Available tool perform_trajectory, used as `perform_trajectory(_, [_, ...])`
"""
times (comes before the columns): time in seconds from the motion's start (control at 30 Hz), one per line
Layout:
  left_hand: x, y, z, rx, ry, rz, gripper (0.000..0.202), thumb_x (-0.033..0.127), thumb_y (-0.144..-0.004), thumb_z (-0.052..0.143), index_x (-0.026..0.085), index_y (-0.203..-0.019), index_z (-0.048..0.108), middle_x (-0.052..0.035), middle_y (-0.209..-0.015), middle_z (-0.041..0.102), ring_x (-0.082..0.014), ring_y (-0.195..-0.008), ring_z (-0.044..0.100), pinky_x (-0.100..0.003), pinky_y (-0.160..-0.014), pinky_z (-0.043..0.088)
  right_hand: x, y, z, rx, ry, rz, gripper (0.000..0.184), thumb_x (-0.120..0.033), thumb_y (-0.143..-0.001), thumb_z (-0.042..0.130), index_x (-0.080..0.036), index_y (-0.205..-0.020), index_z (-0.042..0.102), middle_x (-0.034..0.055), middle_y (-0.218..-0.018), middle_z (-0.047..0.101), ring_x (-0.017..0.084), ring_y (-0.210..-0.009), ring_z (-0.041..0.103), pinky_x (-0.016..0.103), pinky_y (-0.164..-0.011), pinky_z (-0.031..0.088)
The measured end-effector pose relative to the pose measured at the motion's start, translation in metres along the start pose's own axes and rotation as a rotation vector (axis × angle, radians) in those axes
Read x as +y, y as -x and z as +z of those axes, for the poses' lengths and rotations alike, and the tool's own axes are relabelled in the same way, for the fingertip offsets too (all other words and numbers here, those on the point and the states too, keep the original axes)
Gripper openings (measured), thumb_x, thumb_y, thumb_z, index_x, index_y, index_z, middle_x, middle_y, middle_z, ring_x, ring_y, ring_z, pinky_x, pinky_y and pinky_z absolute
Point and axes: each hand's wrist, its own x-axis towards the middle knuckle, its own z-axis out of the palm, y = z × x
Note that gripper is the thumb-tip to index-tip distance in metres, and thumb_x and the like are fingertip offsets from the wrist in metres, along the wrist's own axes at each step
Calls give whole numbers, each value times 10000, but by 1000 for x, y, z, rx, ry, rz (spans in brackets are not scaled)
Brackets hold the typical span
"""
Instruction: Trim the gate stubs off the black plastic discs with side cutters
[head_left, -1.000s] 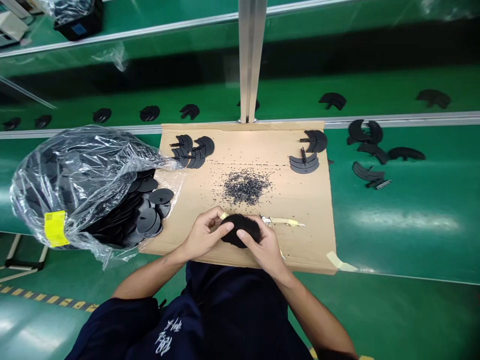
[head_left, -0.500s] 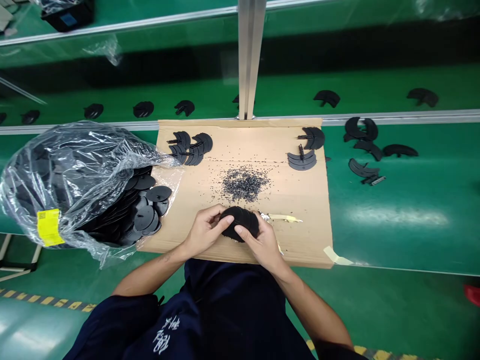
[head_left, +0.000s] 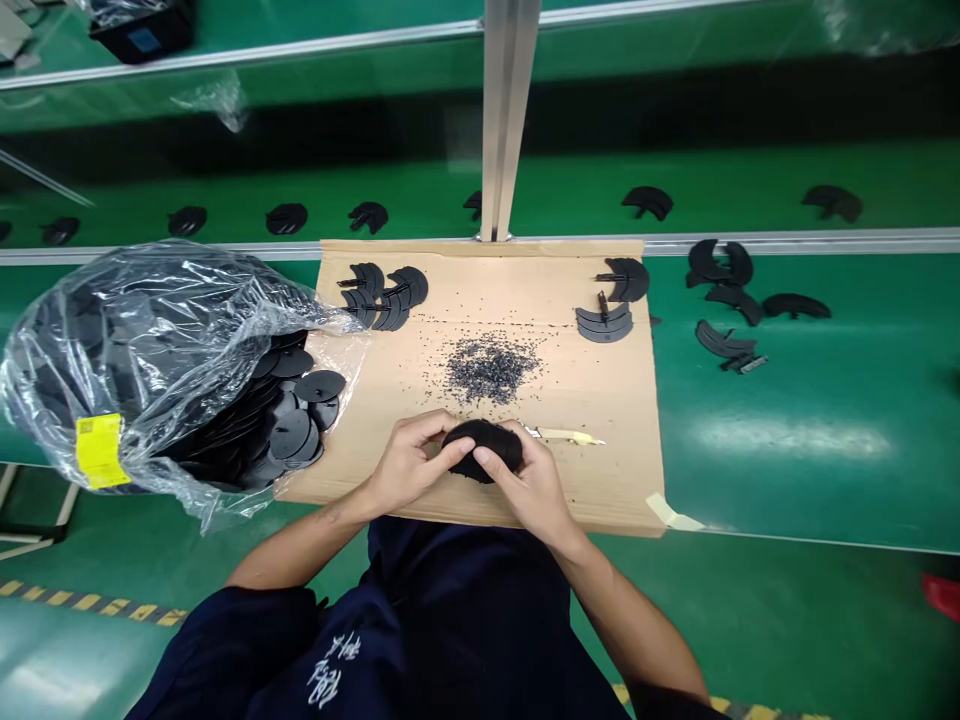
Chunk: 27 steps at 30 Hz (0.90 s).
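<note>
The left hand and right hand grip the stack of black discs, thumbs nearest the body — likely steadying it — above cardboard that probably catches black bits.

There is one cardboard sheet, one clear plastic bag, one yellow label, one metal post and one black bin. Curved black pieces number four at the cardboard's left, two at its right. The held black parts, bagged discs and dark bits cannot be counted.
</note>
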Motion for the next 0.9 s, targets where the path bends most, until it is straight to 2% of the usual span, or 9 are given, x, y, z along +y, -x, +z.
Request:
perform_trajectory(0.17, [-3, 1, 3, 23, 56, 41, 316, 463, -910, 755, 156, -984, 751, -47, -855, 733, -146, -771, 665, -226, -714, 533, -1, 1, 0, 68, 48, -75, 294, -515, -944, 679, -223, -979, 661, 17, -876, 671, 180, -811, 619, 293, -762, 513])
perform_trajectory(0.23, [-2, 0, 1, 3, 15, 57, 310, 454, -918, 749, 153, -994, 764, -60, -875, 750, -158, -796, 687, -238, -739, 552, 0, 2, 1, 66, 61, -92, 273, -496, -956, 670, -224, -979, 662, 17, -873, 683, 180, -806, 628, 295, -760, 519])
perform_trajectory(0.33, [2, -1, -3, -13, -89, 105, 286, 431, -943, 725, 151, -983, 769, -56, -826, 745, -146, -736, 676, -233, -702, 553, 0, 4, 0, 55, 114, -135, 220, -445, -969, 663, -225, -979, 665, 20, -880, 708, 182, -816, 657, 301, -775, 534])
perform_trajectory(0.4, [5, -2, -5, -23, -164, 179, 255, 402, -955, 715, 159, -1012, 764, -58, -833, 751, -146, -731, 682, -236, -695, 560, -1, 4, -2, 51, 165, -180, 166, -392, -972, 662, -227, -986, 663, 26, -903, 726, 185, -831, 681, 305, -787, 548])
perform_trajectory(0.53, [9, -2, -9, -46, -332, 438, 182, 277, -957, 721, 172, -1106, 732, -78, -907, 769, -164, -794, 715, -259, -735, 586, -5, 2, -13, -12, 321, -317, 79, -274, -975, 642, -235, -1044, 650, 55, -992, 763, 198, -883, 726, 322, -827, 581])
perform_trajectory(0.6, [11, -3, -10, -47, -431, 542, 185, 207, -963, 697, 171, -1144, 714, -86, -924, 767, -171, -804, 717, -275, -741, 591, -6, 1, -19, -46, 450, -413, 105, -226, -980, 612, -238, -1078, 650, 74, -1021, 773, 214, -901, 736, 344, -834, 588])
perform_trajectory(0.7, [14, -6, -13, -84, -506, 598, 215, 145, -967, 666, 168, -1179, 698, -89, -934, 762, -181, -810, 709, -302, -747, 592, -4, 0, -24, -65, 595, -528, 183, -161, -984, 549, -238, -1106, 662, 94, -1032, 781, 240, -924, 744, 376, -831, 593])
perform_trajectory(0.8, [19, -10, -15, -133, -391, 577, 269, 232, -947, 730, 167, -1205, 693, -95, -957, 754, -183, -836, 704, -310, -748, 594, -2, 2, -21, -67, 513, -547, 189, -138, -988, 540, -241, -1082, 668, 78, -999, 782, 223, -909, 751, 350, -802, 597])
perform_trajectory(0.9, [22, -13, -15, -169, -267, 571, 345, 305, -940, 748, 171, -1251, 685, -105, -981, 752, -192, -878, 706, -325, -766, 595, -2, 5, -14, -49, 345, -461, 105, -183, -998, 583, -247, -998, 666, 42, -915, 771, 183, -787, 731, 304, -726, 586])
